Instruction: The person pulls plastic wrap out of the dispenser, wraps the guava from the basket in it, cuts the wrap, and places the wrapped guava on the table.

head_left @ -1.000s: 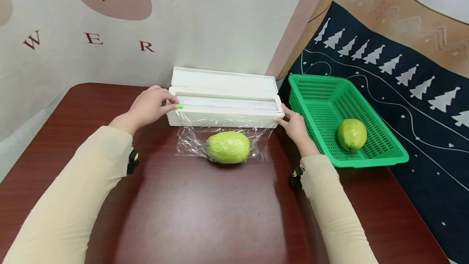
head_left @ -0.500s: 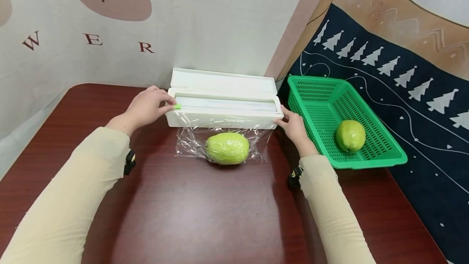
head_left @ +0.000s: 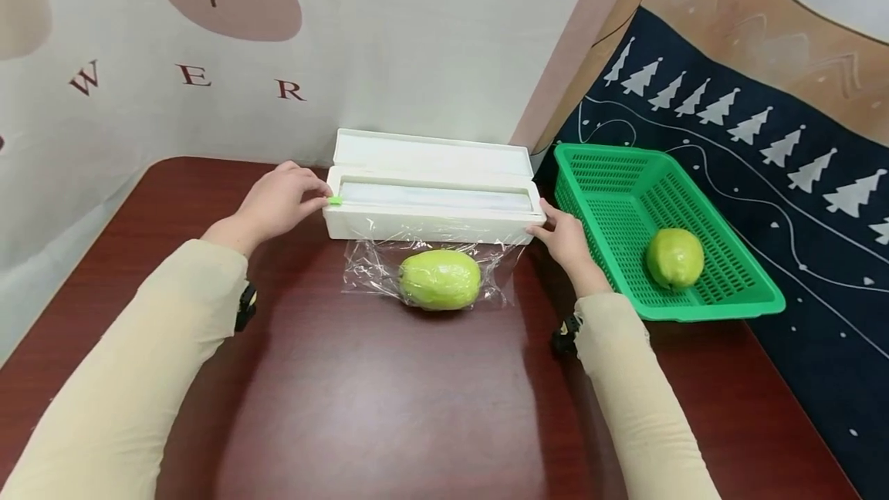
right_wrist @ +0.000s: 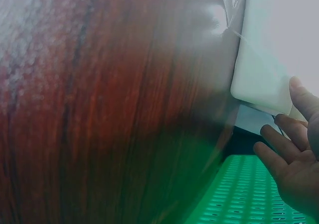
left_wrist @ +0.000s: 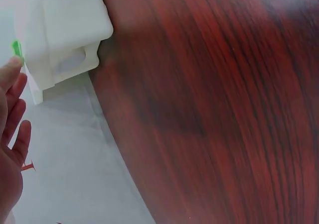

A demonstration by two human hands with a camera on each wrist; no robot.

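Observation:
A white cling film dispenser box (head_left: 434, 224) stands with its lid up at the back of the table. My left hand (head_left: 278, 203) is at its left end, pinching the small green slider (head_left: 335, 201) on the front rim; the thumb tip meets the slider (left_wrist: 17, 49) in the left wrist view. My right hand (head_left: 564, 238) holds the box's right end, thumb at the front corner and other fingers round the side. Clear cling film (head_left: 368, 268) hangs from the box's front and lies over a green guava-like fruit (head_left: 441, 281) on the table.
To the right, a green plastic basket (head_left: 729, 309) sits close beside my right hand, with another green fruit (head_left: 675, 258) in it. Behind the box rises a fabric-covered wall (head_left: 417, 37). The dark red wooden table (head_left: 375, 407) extends toward me.
My left hand has moved the green slider a little further left along the rim, to the box's left end. My right hand keeps its place, and the view has shifted slightly.

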